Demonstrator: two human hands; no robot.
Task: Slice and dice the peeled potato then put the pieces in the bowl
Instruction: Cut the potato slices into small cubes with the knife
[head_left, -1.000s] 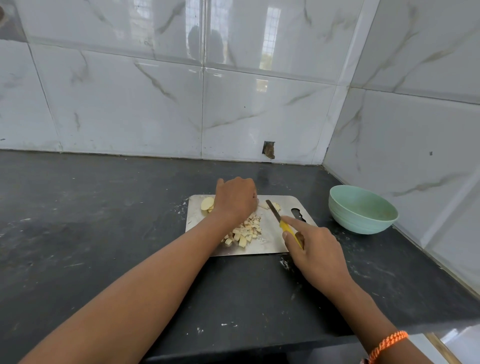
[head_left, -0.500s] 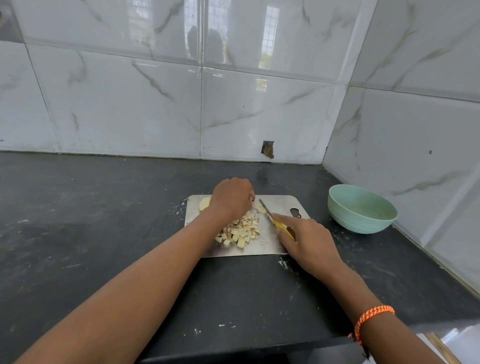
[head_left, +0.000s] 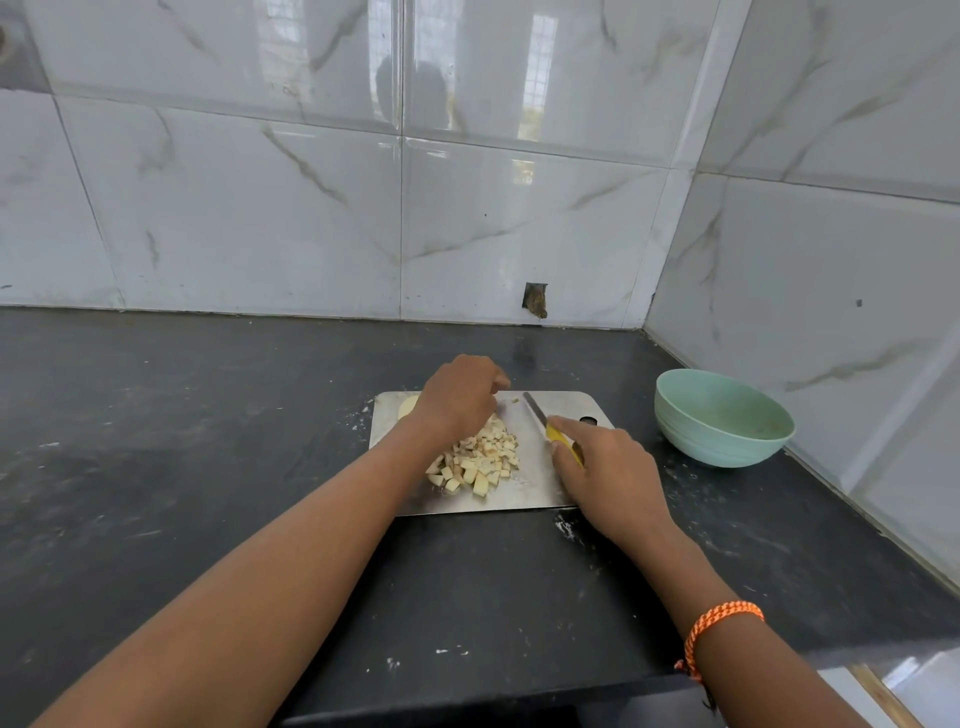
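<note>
head view looked down on a metal cutting board (head_left: 540, 488) lying on a dark stone counter (head_left: 156, 467). a heap of diced potato (head_left: 478, 460), pale cream cubes of uneven size with some browner faces, sat on the middle of the board, spreading toward its near edge. an uncut round slice of potato (head_left: 408, 406), smooth and pale yellow, lay at the board's far left corner, partly hidden behind the left hand (head_left: 460, 400). that hand hovered over the far end of the heap with its fingers curled downward; whether they pinched a piece could not be told. the right hand (head_left: 605, 467) gripped the yellow handle of a knife (head_left: 537, 410), forefinger stretched along its top, and the narrow blade pointed away across the bare right part of the board, with a tiny scrap of potato just beside its tip. a mint green bowl (head_left: 722, 421) stood on the counter to the right of the board, apart from it and near the side wall; no pieces showed inside it. an orange braided band (head_left: 719, 631) circled the right wrist. the counter was scuffed and dusted with white specks. glossy white marble-patterned tiles (head_left: 260, 208) covered the back and right walls, which met in a corner, and a small rough hole (head_left: 536, 300) broke the back wall low down.
</note>
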